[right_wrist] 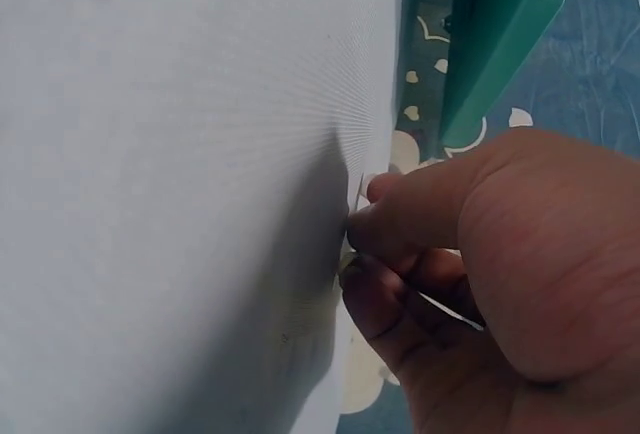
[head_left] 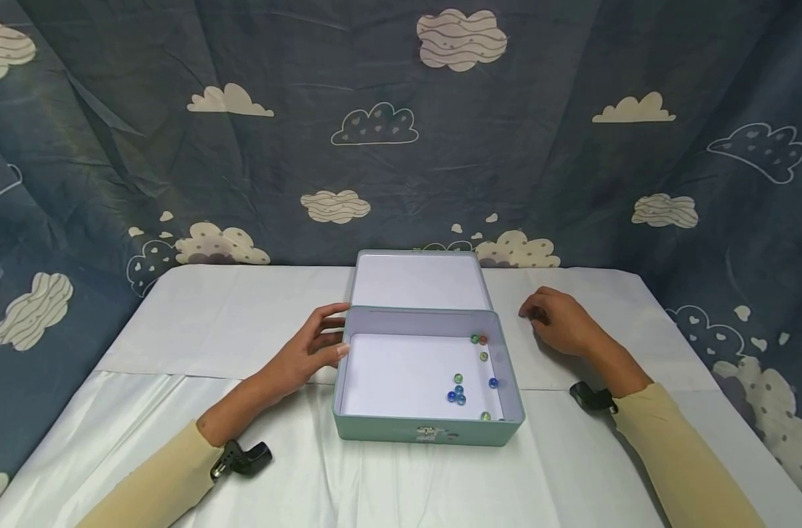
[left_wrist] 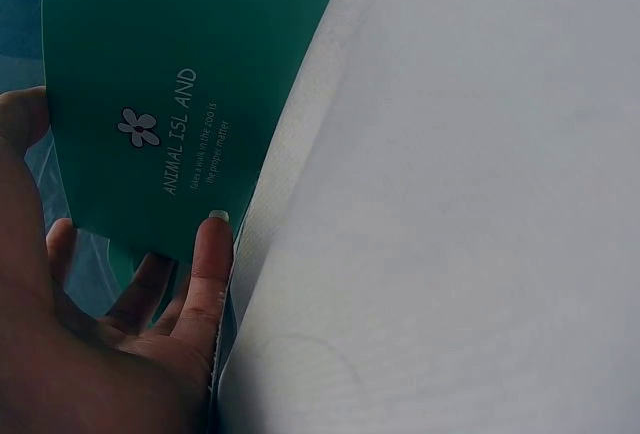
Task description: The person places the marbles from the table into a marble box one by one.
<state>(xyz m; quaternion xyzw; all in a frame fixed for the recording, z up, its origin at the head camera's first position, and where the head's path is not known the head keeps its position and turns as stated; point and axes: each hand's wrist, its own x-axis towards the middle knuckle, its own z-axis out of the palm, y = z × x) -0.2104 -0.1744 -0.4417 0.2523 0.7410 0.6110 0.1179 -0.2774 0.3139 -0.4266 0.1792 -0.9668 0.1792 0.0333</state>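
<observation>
An opened tin box point(head_left: 401, 429), green outside and pale inside, sits on the white cloth in the head view. Several glass marbles point(head_left: 461, 400), blue, green and one reddish, lie toward the right of its floor. My left hand point(head_left: 304, 352) rests its extended fingers and thumb against the box's left wall; the left wrist view shows the thumb on the printed green side point(left_wrist: 150, 144). To the right of the box, my right hand point(head_left: 562, 320) is low over the cloth. Its thumb and fingertips pinch a small yellowish-green marble point(right_wrist: 349, 260), mostly hidden by them.
The box's lid point(head_left: 419, 280) lies back behind it, hinged at the far edge. A metal clasp point(head_left: 430, 433) is on the front wall. White cloth point(head_left: 242, 323) covers the table, and a dark cloud-patterned curtain point(head_left: 401, 176) hangs around its back and sides.
</observation>
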